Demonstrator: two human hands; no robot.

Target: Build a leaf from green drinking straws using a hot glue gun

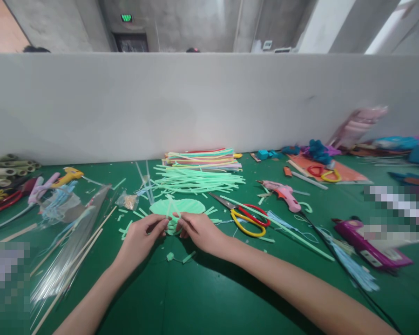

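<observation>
step in hand, by look: working small light-green foam piece (172, 226) at near edge of green fan-shaped disc (177, 206), centre of frame. left hand (142, 237) and right hand (199, 229) meet on piece, fingertips pinched together on it from both sides. disc lies just above fingers, touching piece. scissors (246, 215) right of centre, green strips (195, 180) above. next move calls for steady pinch, fine alignment.

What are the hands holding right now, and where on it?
Both hands, left hand and right hand, pinch the green paper piece at its near edge.
</observation>
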